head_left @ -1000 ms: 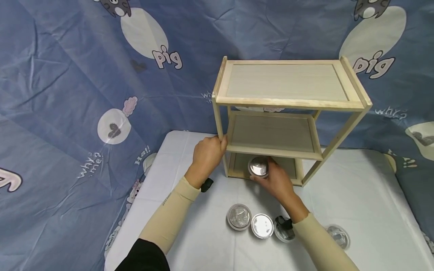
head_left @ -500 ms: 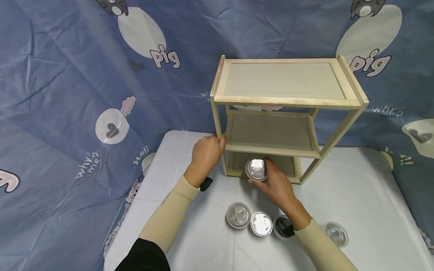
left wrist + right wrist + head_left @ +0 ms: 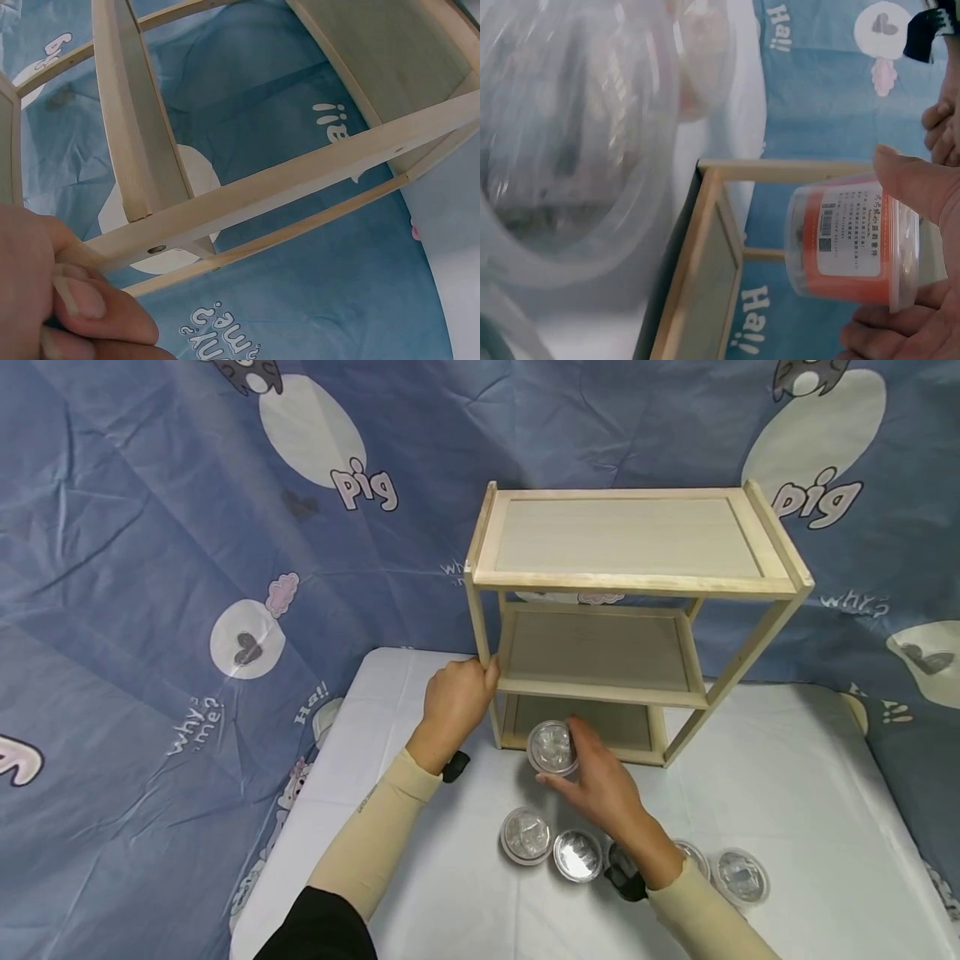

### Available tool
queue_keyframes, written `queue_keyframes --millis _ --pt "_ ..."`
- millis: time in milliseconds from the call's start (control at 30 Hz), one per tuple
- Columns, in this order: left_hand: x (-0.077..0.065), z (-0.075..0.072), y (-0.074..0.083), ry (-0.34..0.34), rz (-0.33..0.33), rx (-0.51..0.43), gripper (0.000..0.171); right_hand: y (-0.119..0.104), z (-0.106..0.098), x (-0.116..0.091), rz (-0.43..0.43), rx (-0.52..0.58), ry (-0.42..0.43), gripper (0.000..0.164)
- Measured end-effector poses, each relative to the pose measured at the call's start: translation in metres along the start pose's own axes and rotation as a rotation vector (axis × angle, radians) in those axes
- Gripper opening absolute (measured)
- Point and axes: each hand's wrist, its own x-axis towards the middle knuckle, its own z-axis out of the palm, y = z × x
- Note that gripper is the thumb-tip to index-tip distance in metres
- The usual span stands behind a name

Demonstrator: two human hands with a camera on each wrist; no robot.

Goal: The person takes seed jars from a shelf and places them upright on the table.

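My right hand (image 3: 603,785) holds a clear round plastic tub (image 3: 551,747) just in front of the bottom shelf. In the right wrist view the tub (image 3: 847,244) has an orange band and a white printed label, with thumb and fingers around its lid end. My left hand (image 3: 459,697) grips the left front post of a light wooden three-tier shelf rack (image 3: 630,539). Close up in the left wrist view, the fingers of the left hand (image 3: 82,300) curl at the post (image 3: 300,176).
Two lidded tubs stand on the white cloth nearer me, a left tub (image 3: 527,837) and a middle tub (image 3: 578,856). Another tub (image 3: 741,877) is at the right, beside one partly hidden by my right forearm. Blue patterned fabric (image 3: 420,427) hangs behind the rack.
My right hand has drawn the tub away from the bottom shelf, towards me and a little to the left. The left hand keeps its grip on the post.
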Motion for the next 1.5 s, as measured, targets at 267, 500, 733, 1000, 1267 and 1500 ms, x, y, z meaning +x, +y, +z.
queue_keyframes --millis 267,500,733,1000,1267,1500 --pt "0.001 -0.001 -0.001 -0.010 -0.024 0.000 0.059 -0.014 0.000 -0.005 -0.045 0.022 -0.067 0.094" --pt "0.000 -0.001 -0.001 -0.014 -0.028 0.010 0.059 -0.025 0.004 -0.009 -0.095 0.041 -0.105 0.097" --pt "0.001 -0.001 -0.001 -0.008 -0.024 0.006 0.059 -0.034 0.009 -0.009 -0.120 0.053 -0.156 0.097" --pt "0.001 -0.001 0.002 -0.025 -0.022 0.004 0.059 -0.039 0.019 -0.006 -0.126 0.074 -0.192 0.095" --pt "0.000 -0.003 0.001 -0.040 -0.047 0.005 0.059 -0.044 0.031 -0.003 -0.134 0.071 -0.210 0.095" --pt "0.000 -0.003 0.000 -0.022 -0.029 0.010 0.061 -0.051 0.046 -0.005 -0.156 0.092 -0.263 0.095"
